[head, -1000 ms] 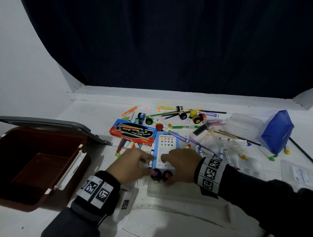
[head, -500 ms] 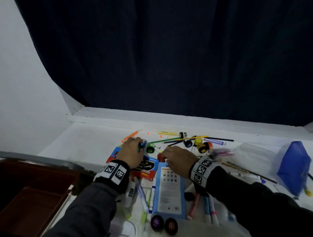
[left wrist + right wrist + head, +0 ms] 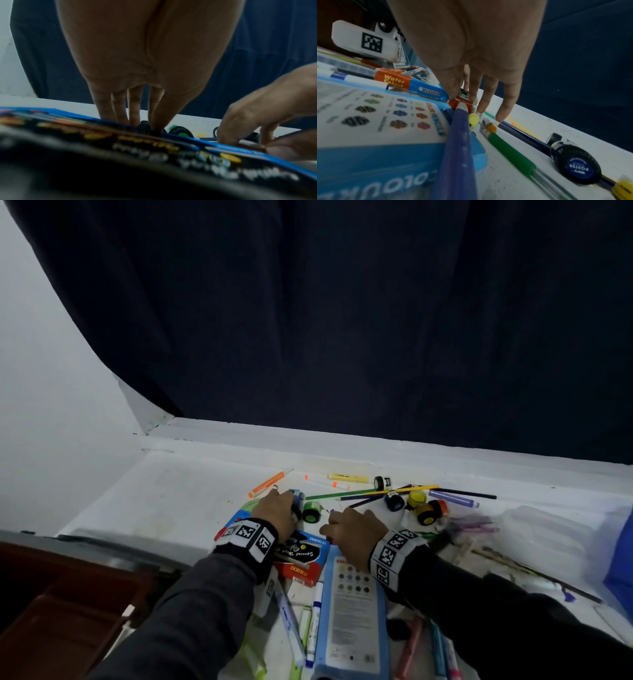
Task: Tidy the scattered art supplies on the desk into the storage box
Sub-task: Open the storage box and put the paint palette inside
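Reaching across the bench (image 3: 164, 494), both hands work among the small paint pots. The left hand (image 3: 277, 510) has its fingers curled down onto a dark-lidded pot (image 3: 145, 125) just past the far edge of the blue water-colour box (image 3: 301, 556); it seems to be pinching that pot, though the grip is partly hidden. The right hand (image 3: 356, 530) pinches a red pot (image 3: 461, 103) between thumb and forefinger, its other fingers hanging straight to the bench.

A green-lidded pot (image 3: 311, 511) stands between the two hands. Beyond them lie yellow (image 3: 417, 498), blue (image 3: 394, 501) and orange pots (image 3: 426, 513), pencils and markers. Nearer the person, a light blue colour-pencil case (image 3: 352, 618) and several pens lie under the forearms.

The brown storage box (image 3: 68, 611) sits open at the left edge, well apart from the clutter. As far as its visible part shows, nothing is in it, so I judge the tidying barely begun: nearly every supply remains on the bench.
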Demonstrator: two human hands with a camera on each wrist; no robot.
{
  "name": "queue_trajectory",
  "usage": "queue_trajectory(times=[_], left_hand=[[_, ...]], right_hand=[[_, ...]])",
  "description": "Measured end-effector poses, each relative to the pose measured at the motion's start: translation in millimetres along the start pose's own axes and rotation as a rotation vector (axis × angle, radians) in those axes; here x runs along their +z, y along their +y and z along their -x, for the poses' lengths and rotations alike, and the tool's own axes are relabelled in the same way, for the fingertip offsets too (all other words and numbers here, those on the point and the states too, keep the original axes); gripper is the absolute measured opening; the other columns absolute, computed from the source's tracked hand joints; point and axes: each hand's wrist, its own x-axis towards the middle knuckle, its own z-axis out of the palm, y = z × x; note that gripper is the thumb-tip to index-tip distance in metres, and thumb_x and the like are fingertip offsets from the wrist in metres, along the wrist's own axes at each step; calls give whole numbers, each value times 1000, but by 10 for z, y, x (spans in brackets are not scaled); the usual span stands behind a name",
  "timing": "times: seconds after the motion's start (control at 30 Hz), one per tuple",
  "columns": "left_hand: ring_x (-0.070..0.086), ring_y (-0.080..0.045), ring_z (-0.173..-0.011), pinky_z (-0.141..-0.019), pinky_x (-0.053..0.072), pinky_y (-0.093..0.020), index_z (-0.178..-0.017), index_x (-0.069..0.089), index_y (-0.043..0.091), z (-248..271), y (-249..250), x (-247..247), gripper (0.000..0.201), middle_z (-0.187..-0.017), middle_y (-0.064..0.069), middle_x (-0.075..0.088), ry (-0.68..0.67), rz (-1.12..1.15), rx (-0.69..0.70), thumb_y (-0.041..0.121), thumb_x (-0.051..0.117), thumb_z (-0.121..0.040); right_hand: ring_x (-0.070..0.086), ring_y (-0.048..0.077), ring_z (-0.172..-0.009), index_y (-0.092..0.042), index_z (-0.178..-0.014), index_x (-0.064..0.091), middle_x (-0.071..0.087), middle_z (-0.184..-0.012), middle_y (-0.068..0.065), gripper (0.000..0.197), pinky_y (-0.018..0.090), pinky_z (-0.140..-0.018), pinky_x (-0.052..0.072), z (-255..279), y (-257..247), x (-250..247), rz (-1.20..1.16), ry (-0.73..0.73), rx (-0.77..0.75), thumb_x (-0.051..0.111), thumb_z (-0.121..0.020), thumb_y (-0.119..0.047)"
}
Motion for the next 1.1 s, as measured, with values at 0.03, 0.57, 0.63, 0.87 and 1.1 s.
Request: queue_trajectory(times=[0.03, 0.57, 0.63, 0.87, 1.1], left_hand=[[51, -32, -123, -102, 44, -38, -132, 48, 13, -8, 1, 7, 42, -133, -15, 47, -2, -7, -4, 18, 60, -92], [62, -20, -103, -92, 49, -30, -126, 62, 26, 573, 212, -395, 35, -112, -6, 61, 365, 464, 286, 21, 67, -92], [63, -12, -101, -89, 52, -32, -116, 63, 29, 810, 287, -449, 27, -110, 2, 65, 401, 589, 346, 24, 69, -90], [66, -11, -90, -81, 55, -32, -99, 59, 32, 1757, 487, -352, 26, -103, 10, 69, 293, 891, 430, 24, 78, -83], [64, 2, -102, -87, 51, -16, -115, 65, 34, 2304, 513, 164, 42, -110, 22, 67, 127, 659, 540, 25, 83, -78]], right_hand=[[44, 32, -118, -17, -124, 53, 47, -127, 7, 34, 45, -89, 39, 3, -1, -11, 20, 10, 2, 50, -91, -5], [53, 14, -77, -22, -98, 56, 52, -94, -6, 19, 32, -70, 51, 934, 257, -537, -459, 669, 115, 62, -80, -22], [53, 13, -74, -23, -90, 55, 55, -85, -6, 18, 32, -67, 49, 1135, 210, -600, -548, 720, 138, 67, -76, -20], [58, 12, -62, -14, -85, 54, 64, -72, -2, 18, 25, -58, 49, 1835, -102, -481, -1034, 653, 171, 71, -85, -15], [62, 3, -83, -35, -108, 59, 65, -95, -10, 25, 18, -74, 50, 2264, -367, 67, -974, 380, 160, 64, -88, -22]])
